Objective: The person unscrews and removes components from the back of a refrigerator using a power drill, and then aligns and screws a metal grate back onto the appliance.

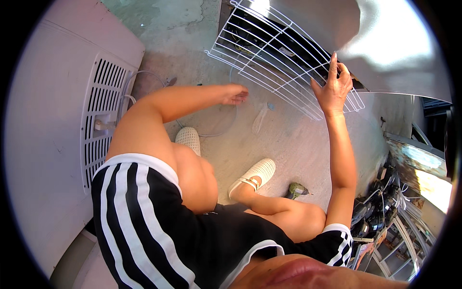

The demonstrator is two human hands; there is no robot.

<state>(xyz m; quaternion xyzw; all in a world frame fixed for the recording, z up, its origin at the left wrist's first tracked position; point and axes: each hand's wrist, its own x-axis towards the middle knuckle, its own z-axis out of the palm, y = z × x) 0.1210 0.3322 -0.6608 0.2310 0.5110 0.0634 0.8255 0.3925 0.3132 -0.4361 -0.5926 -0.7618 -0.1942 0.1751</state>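
Observation:
A white wire rack slants across the dark lower opening of a shiny metal appliance. At the rack's right part is my right hand, its thumb and index finger spread apart and other fingers bent. It overlaps the wires; whether it bears any of the rack's weight I cannot tell. My left hand hovers over the floor, left of and nearer than the rack. Its fingers are loosely stretched, with nothing seen in them. Behind the wires, dark parts and thin cables show inside the opening.
A pale appliance panel with slotted vents stands close on my left. A green and black power drill lies on the floor near my right knee. Heaped motors and metal bars fill the right side. A thin hose curves across the floor.

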